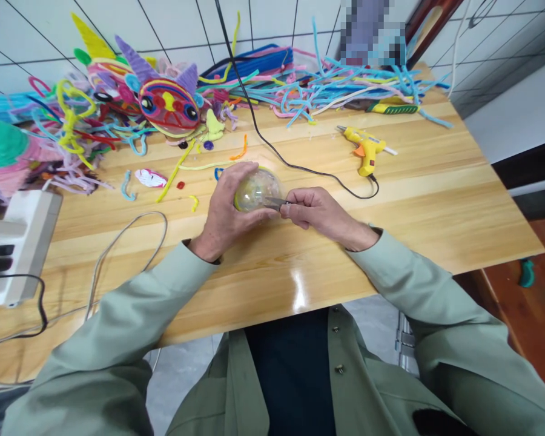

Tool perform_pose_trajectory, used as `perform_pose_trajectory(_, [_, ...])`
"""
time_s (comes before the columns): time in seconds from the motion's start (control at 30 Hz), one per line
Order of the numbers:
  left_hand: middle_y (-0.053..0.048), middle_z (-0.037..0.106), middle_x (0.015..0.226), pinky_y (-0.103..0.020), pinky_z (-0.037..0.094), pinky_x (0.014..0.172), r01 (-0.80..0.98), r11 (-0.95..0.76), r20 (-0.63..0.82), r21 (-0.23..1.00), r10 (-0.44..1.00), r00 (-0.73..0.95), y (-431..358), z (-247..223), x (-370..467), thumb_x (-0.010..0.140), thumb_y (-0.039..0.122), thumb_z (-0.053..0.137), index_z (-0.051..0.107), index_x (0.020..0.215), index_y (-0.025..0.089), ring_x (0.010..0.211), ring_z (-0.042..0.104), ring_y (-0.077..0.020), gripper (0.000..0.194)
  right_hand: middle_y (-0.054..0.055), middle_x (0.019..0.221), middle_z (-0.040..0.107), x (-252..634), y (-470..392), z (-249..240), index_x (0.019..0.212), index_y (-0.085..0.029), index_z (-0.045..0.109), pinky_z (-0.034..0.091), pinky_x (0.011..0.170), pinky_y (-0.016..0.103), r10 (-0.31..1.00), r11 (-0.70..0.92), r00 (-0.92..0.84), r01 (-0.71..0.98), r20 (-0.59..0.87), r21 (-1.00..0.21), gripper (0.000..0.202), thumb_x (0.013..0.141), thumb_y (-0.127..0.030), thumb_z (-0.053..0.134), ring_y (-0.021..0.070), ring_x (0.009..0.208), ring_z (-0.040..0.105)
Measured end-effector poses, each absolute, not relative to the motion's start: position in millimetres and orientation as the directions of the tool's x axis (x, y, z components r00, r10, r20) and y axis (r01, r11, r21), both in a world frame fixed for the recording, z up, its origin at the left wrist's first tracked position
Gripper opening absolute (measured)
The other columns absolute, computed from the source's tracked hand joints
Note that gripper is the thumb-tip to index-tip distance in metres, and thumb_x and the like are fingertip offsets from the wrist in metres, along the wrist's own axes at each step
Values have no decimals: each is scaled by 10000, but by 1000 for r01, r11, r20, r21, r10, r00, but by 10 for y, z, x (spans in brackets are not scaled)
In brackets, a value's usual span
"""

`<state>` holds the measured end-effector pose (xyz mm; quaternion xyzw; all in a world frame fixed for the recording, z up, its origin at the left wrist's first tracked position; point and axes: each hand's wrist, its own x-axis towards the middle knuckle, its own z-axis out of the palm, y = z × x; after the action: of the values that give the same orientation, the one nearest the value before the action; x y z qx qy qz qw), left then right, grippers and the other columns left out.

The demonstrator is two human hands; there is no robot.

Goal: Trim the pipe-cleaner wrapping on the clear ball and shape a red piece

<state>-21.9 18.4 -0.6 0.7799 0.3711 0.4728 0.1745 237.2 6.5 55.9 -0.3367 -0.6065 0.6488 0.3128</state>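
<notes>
A clear, rounded plastic piece (257,190) with a yellow rim is over the middle of the wooden table. Around its left and lower side wraps my left hand (229,209), thumb along the near edge. My right hand (318,212) is closed on a small pointed metal tool (276,203), whose tip reaches the right part of the clear piece. Whether the tool is a blade or scissors is too small to tell. Behind my left hand lies a small blue loop (218,174).
A yellow glue gun (366,148) with a black cord lies at the right. Pipe cleaners (300,97) and a colourful horned face (170,106) line the wall. A white power strip (25,242) stands at the left, near a grey cable (100,260).
</notes>
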Motion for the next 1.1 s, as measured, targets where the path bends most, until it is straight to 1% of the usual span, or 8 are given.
perform_pose_trajectory(0.1, [-113,680,1582,-647,513,1324,394,-683,619,614,727,296,181,9,-197,839,871,881,585,1619,387,1525,651,-417,964,-86,597,521,2377,42,582,812,-186,675,256,551,274,814,-66,-578,20,-65,-998,301,1021,-382,769,78,554,404])
perform_pose_trajectory(0.23, [-102,694,1564,-630,538,1311,365,-716,643,596,697,318,151,69,-171,936,769,886,583,1621,410,1510,666,-380,831,-86,597,528,2363,7,611,783,-194,648,260,551,276,824,-68,-561,31,-73,-997,303,1008,-370,751,74,546,393])
perform_pose_trajectory(0.37, [-92,699,1566,-701,537,1307,419,-693,616,586,718,326,109,115,-178,1007,775,816,573,1613,392,1521,653,-373,756,-87,608,515,2330,-34,618,772,-205,628,298,570,275,836,-79,-545,0,-66,-997,312,1003,-370,758,77,557,397])
perform_pose_trajectory(0.53, [-85,695,1574,-786,532,1287,449,-691,612,566,718,332,86,110,-174,1023,873,710,560,1605,351,1529,639,-392,796,-93,602,475,2296,-74,555,779,-210,631,287,554,274,855,-119,-512,-46,-79,-992,332,1004,-394,791,81,558,367])
perform_pose_trajectory(0.7, [-77,688,1571,-766,563,1268,427,-704,644,568,703,302,61,92,-133,1044,829,723,564,1617,380,1494,666,-383,744,-92,609,478,2266,-95,523,798,-208,638,287,557,271,870,-122,-488,-79,-68,-989,340,1008,-419,802,81,567,365])
perform_pose_trajectory(0.83, [-73,670,1605,-752,519,1316,422,-684,623,596,725,294,65,67,-146,1028,850,722,540,1625,419,1539,638,-380,759,-91,609,478,2270,-86,557,792,-204,634,286,560,274,865,-118,-496,-63,-72,-991,336,1014,-406,784,79,566,371])
perform_pose_trajectory(1.0, [-84,671,1609,-753,549,1278,473,-696,622,541,709,331,122,39,-202,986,933,694,518,1618,340,1520,636,-370,884,-89,607,493,2318,-62,602,804,-199,642,279,559,271,830,-129,-549,-14,-100,-992,300,1020,-363,771,80,566,380])
perform_pose_trajectory(1.1, [-82,686,1576,-781,555,1260,463,-697,634,547,707,315,139,34,-191,975,929,715,535,1603,362,1497,649,-382,865,-88,604,484,2317,-60,583,791,-204,627,282,562,268,836,-130,-539,-17,-100,-991,331,1023,-385,779,81,570,374])
